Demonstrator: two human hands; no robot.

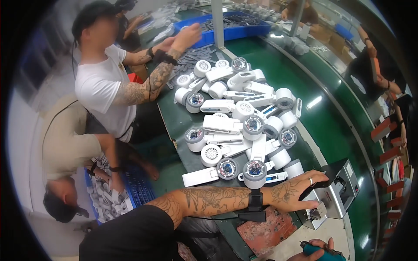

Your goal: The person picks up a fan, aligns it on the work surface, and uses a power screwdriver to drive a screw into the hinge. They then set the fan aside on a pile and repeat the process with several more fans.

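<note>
the left hand (291,192), grip spread, spans a silver-and-black boxy metal machine (334,201). at the frame's lower right, the right hand (317,254) clasps a teal cylindrical tool (309,248).

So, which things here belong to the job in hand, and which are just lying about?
Apparently in the job:
teal tool, in the right hand
silver machine, at the left hand
white devices, heaped nearby

Apparently just lying about:
grey strips
far blue bin

The fisheye camera, worn on the person's head, looks down and outward across the workbench (179,122). The left hand (294,193) lies near, below right of centre; the blue tray (246,32) is far off, toward the top.
</note>
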